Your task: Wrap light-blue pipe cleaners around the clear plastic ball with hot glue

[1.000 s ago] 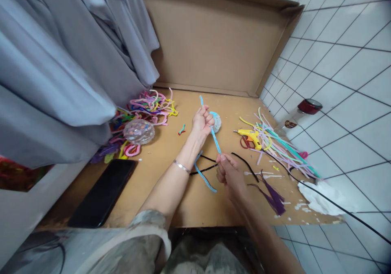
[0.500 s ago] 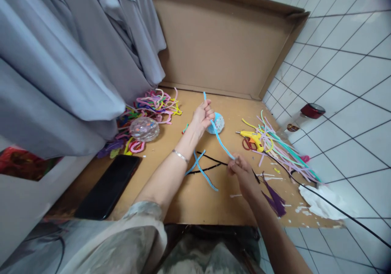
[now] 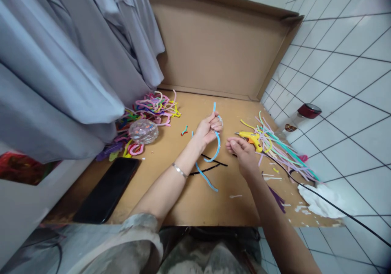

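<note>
Clearly, grey folded cloth (image 3: 70,58) is hanging at the far left, above the worktop. Beneath its edge, a flat black phone (image 3: 106,190) is lying near a tangle of many-coloured fuzzy stems (image 3: 152,107), with a clear, round plastic ball (image 3: 143,131) sitting against them. The brown cardboard worktop (image 3: 180,207) is stretching across the middle, and a tall brown cardboard panel (image 3: 210,50) is standing along its back. Toward the right, a yellow glue gun (image 3: 250,136) is resting beside a loose bundle of pastel fuzzy stems (image 3: 282,147); white smears and a crumpled white tissue (image 3: 319,200) are marking the near right corner. A white tiled wall (image 3: 351,74) with dark joints is closing off the right side.

The left hand (image 3: 209,129) is pinching a light-blue fuzzy stem (image 3: 218,145) above the worktop's centre, fingers closed around it. Its short upper end is pointing upward, while its longer lower end is curving down and leftward like a hook over thin black stems (image 3: 214,169). The right hand (image 3: 244,154) is hovering apart from it, near the glue gun, fingers half curled and thumb close to them; whether it is gripping anything, I cannot tell.
</note>
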A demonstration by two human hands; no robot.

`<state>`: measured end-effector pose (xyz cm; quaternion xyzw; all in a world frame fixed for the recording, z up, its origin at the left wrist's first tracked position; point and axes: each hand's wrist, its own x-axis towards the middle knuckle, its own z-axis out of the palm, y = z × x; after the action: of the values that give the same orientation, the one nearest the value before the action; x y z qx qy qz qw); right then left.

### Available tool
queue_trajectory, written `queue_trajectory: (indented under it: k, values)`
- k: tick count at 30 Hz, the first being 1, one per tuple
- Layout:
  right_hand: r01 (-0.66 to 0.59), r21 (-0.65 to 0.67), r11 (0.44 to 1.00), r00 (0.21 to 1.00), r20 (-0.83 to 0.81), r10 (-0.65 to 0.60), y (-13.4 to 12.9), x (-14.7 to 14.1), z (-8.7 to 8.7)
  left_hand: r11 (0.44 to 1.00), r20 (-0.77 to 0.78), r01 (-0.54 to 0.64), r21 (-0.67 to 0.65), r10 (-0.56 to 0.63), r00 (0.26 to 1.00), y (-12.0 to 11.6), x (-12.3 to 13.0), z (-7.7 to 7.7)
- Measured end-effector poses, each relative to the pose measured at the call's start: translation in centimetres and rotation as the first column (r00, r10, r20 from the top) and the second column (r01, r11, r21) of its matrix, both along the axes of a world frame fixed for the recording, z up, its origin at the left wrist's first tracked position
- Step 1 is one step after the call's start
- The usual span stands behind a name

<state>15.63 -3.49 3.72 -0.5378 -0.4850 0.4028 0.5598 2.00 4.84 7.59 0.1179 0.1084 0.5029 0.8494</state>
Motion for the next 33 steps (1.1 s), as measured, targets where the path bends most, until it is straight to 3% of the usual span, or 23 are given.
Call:
queue_trajectory:
  k: [6,13,15,19,22,25,29,31,33]
  values:
    - [-0.06,-0.031,0.998,0.993,-0.105,0.056,0.9,-2.9,0.8,0.994,-0.084,-0.053,0.099,0.061,0.995,-0.9,0.9,-0.6]
    - [-0.147,-0.111,0.983,0.989,-0.025,0.145,1.2,-3.3,1.2,0.968,-0.182,-0.138,0.212,0.177,0.967,-1.1,2.0,-1.8]
    - [-0.118,-0.122,0.986,0.993,0.004,0.119,1.3,-3.2,1.2,0.964,-0.245,-0.13,0.233,0.188,0.951,-1.1,2.3,-2.2]
    - [0.032,0.042,0.999,0.993,0.116,-0.036,1.2,-2.3,0.9,0.931,-0.444,-0.088,0.355,0.25,0.86,-1.4,2.6,-3.7]
    - [0.091,0.156,0.984,0.962,0.243,-0.128,1.1,-1.0,0.4,0.891,-0.593,0.035,0.453,0.272,0.758,-2.4,2.3,-5.2]
    - [0.072,0.208,0.976,0.909,0.388,-0.15,1.1,0.2,-0.3,0.878,-0.67,0.133,0.46,0.245,0.701,-3.5,1.9,-6.3]
    - [-0.019,0.275,0.961,0.813,0.565,-0.145,1.4,0.7,-1.2,0.79,-0.742,0.172,0.588,0.443,0.503,-4.5,1.6,-6.6]
    - [-0.073,0.312,0.947,0.771,0.62,-0.145,1.8,1.0,-1.4,0.758,-0.709,0.153,0.634,0.491,0.507,-4.7,1.4,-6.4]
    - [-0.069,0.355,0.932,0.746,0.639,-0.189,2.5,1.7,-1.3,0.772,-0.671,0.136,0.621,0.434,0.601,-5.0,1.3,-6.3]
